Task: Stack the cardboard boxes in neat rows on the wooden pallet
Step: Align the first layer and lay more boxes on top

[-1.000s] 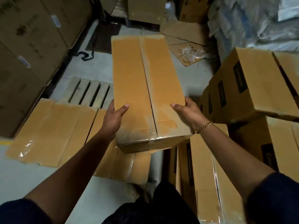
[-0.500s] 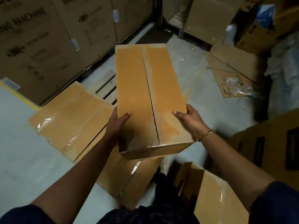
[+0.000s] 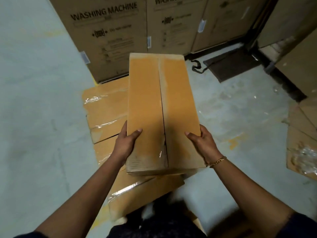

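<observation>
Spreading out to the left of the grip is bare grey floor. Next comes a row of flat, film-wrapped boxes lying just left of and beneath the left hand. Whether they rest on a pallet cannot be told. Another such box lies under the near end of the load, angled toward the person. Beyond the grip, up and to the left, stand tall cartons printed WASHING MACHINE.

The left hand grips the left edge of the carried box near its close end, with the thumb on top and the fingers tucked out of sight below. The box is long, orange-brown and taped down its middle seam. It is held lengthwise away from the person, above the row.

The right hand clasps the opposite edge the same way, thumb on top, with a gold bracelet at the wrist. Past the far right corner of the box lie a black strap and a dark mat. Well right of the grip, flattened cardboard with crumpled clear film lies on the floor.
</observation>
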The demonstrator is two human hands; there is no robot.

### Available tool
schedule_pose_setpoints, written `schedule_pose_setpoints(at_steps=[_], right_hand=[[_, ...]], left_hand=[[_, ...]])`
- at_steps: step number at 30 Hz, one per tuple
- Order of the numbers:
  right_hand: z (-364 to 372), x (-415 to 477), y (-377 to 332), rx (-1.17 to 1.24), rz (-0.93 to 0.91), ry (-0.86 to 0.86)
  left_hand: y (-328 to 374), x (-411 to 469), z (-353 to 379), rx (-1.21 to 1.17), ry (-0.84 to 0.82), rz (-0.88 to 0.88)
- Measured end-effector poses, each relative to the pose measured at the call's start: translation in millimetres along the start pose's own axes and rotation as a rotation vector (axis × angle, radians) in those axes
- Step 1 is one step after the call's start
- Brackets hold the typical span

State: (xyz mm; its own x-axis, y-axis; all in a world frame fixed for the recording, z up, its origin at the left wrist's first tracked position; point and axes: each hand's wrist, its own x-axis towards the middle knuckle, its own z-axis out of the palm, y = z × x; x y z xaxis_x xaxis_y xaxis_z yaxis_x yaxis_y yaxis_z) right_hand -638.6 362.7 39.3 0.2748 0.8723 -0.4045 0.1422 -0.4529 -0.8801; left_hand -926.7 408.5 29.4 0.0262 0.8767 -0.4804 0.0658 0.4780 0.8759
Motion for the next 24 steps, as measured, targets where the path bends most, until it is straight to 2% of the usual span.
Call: schedule_pose_setpoints(at_steps=[5,13,17,24], right_hand=[[13,-2,-7,-0.034,-0.037,-0.055],[17,-3,1,-0.001,-0.034,-0.06],[-13,24,1,0.011,-0.073,-0.112],[-99,99,-7,-0.055,-0.071,-0.25]], left_hand=[[-7,-13,-17,-0.055,0.067,0.004],[-9,-28,-21,-0.057,0.066,0.032],[-7,-22,12,-0.066,0.116,0.023],[-1,-5,118,-0.113,0.275,-0.011]])
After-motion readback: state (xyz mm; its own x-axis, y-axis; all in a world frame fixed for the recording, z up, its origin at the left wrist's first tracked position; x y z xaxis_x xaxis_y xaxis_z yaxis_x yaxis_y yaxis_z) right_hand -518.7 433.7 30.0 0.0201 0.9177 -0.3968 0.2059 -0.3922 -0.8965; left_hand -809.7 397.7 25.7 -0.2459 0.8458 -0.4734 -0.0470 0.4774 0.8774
